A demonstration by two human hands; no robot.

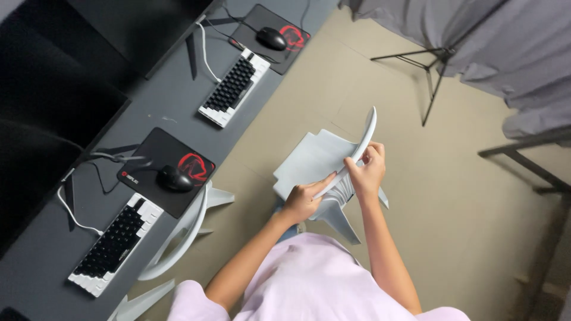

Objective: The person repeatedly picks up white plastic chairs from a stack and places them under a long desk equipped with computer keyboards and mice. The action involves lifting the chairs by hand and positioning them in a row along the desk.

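Observation:
A white plastic chair (315, 157) stands on the beige floor in front of me, seen from above. My left hand (302, 200) grips the lower part of its curved backrest top rail (367, 134). My right hand (367, 171) is closed around the same rail a little higher up. Both arms reach forward from my light pink sleeves. The chair's seat faces away from me, toward the desk.
A dark grey desk (160, 113) runs along the left with two black-and-white keyboards (233, 88), two black mice on black-and-red pads (172, 172), cables and dark monitors. Another white chair (178, 238) is tucked at the desk. A black stand (431, 77) and grey drapes are at upper right.

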